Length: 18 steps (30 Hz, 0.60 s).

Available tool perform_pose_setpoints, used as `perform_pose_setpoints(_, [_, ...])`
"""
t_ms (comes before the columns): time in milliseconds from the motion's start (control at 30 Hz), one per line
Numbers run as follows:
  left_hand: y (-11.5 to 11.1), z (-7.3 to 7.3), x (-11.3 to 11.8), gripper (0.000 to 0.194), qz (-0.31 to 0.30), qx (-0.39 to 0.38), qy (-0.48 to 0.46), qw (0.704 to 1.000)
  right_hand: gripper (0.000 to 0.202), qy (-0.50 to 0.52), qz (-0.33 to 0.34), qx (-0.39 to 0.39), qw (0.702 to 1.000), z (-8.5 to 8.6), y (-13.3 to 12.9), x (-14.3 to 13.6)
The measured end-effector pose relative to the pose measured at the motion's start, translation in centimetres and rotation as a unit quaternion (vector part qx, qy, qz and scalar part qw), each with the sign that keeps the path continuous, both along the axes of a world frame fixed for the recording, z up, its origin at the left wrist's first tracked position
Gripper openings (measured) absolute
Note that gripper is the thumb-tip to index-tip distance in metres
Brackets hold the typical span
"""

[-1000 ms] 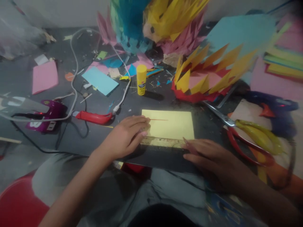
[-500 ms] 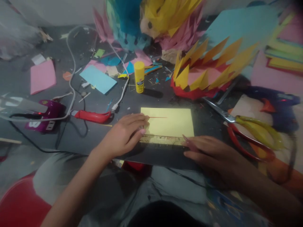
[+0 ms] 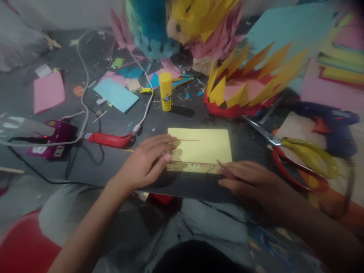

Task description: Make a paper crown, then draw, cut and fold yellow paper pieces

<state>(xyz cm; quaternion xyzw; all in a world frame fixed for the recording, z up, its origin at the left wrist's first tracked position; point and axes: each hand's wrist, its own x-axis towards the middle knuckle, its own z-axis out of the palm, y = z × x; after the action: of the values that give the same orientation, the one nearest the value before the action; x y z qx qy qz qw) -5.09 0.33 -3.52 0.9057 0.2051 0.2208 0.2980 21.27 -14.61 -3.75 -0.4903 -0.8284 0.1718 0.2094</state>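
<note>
A pale yellow sheet of paper (image 3: 212,146) lies on the dark table. Across its upper half runs a thin red line (image 3: 189,140). Along its lower edge rests a ruler (image 3: 196,167). My left hand (image 3: 149,159) lies over the paper's left edge, fingers stretched out and thumb apart, at the ruler's left end. My right hand (image 3: 244,176) is closed at the ruler's right end, pinching a slim, dark reddish pointed tool (image 3: 223,167). Its tip is at the ruler's upper edge; blur hides its exact kind.
A yellow glue stick (image 3: 165,93) stands beyond the paper. Left lies a red cutter knife (image 3: 109,139). Large scissors (image 3: 301,155) and a spiky paper crown (image 3: 241,102) are at right. A white cable (image 3: 85,76) loops among paper scraps; the table's front edge is close.
The view has shifted very slightly. Both hands, the paper and the ruler keep practically the same places.
</note>
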Motion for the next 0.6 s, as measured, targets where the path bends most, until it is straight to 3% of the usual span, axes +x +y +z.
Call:
perform_pose_setpoints(100, [-1.1, 0.6, 0.2, 0.024, 0.009, 0.053, -0.011, 0.999, 0.019, -0.002, 0.010, 0.001, 1.000, 0.2, 0.2, -0.1])
perform_pose_setpoints(200, [-4.1, 1.1, 1.1, 0.026, 0.004, 0.138, 0.013, 0.990, 0.021, -0.007, 0.035, 0.010, 0.999, 0.3, 0.4, 0.0])
perform_pose_setpoints(367, [-9.3, 0.2, 3.0, 0.037, 0.022, 0.167, 0.055, 0.984, 0.020, 0.001, 0.017, 0.012, 1.000, 0.0, 0.2, 0.0])
perform_pose_setpoints(600, [-9.2, -1.1, 3.1, 0.041, 0.066, 0.185, 0.070, 0.978, 0.021, 0.008, 0.007, 0.014, 1.000, -0.3, 0.0, 0.1])
